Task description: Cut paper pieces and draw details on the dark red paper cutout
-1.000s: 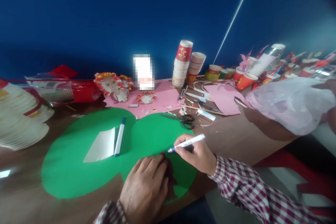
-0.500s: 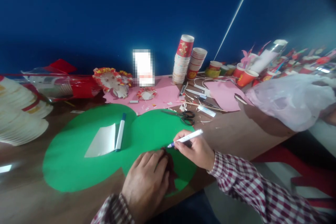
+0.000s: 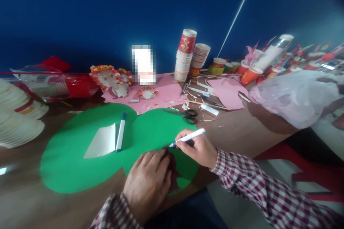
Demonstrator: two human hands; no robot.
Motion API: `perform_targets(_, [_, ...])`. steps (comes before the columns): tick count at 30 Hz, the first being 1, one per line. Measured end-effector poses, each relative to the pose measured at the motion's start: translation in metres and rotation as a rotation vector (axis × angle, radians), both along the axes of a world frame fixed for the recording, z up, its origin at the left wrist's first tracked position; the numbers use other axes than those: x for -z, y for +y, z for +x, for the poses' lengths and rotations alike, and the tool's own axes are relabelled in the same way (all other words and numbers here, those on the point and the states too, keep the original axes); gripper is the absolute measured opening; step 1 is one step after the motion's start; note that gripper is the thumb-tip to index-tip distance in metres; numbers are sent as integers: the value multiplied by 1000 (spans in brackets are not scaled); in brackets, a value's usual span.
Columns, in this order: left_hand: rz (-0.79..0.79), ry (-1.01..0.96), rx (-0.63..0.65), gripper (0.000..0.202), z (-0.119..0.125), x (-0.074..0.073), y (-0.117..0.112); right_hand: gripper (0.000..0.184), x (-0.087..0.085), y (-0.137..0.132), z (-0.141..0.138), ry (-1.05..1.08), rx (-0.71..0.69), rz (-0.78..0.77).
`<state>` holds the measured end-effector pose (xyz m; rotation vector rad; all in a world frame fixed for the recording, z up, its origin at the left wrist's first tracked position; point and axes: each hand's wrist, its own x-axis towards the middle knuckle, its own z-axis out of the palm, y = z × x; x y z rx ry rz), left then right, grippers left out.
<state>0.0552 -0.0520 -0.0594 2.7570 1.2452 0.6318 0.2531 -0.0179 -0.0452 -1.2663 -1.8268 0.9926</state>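
My right hand (image 3: 197, 149) grips a white marker (image 3: 188, 137) with a blue tip, the tip touching a green paper circle (image 3: 158, 132) near my left fingertips. My left hand (image 3: 149, 182) lies palm down with fingers together, pressing a dark red piece (image 3: 173, 171) onto that circle. A second, larger green circle (image 3: 77, 157) lies to the left, carrying a white folded paper (image 3: 100, 143) and a blue-capped marker (image 3: 120, 136).
Black scissors (image 3: 188, 114) lie beyond the circle on pink paper (image 3: 166, 94). Stacked paper cups (image 3: 185, 55) stand at the back, red cups (image 3: 251, 75) to the right, paper plates (image 3: 16, 118) at far left, a plastic bag (image 3: 292, 98) at right.
The whole view has shifted slightly; both hands stay at the same spot on the green circle, the marker tip edging a little along the red piece.
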Motion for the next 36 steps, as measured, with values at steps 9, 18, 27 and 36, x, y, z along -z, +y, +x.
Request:
perform_targets(9, [-3, 16, 3, 25, 0, 0, 0, 14, 1, 0, 1, -21, -6, 4])
perform_targets(18, [-21, 31, -2, 25, 0, 0, 0, 13, -1, 0, 0, -18, -14, 19])
perform_targets(27, [-22, 29, 2, 26, 0, 1, 0, 16, 0, 1, 1, -48, -18, 11])
perform_targets(36, [7, 41, 0, 26, -1, 1, 0, 14, 0, 0, 1, -46, -30, -10])
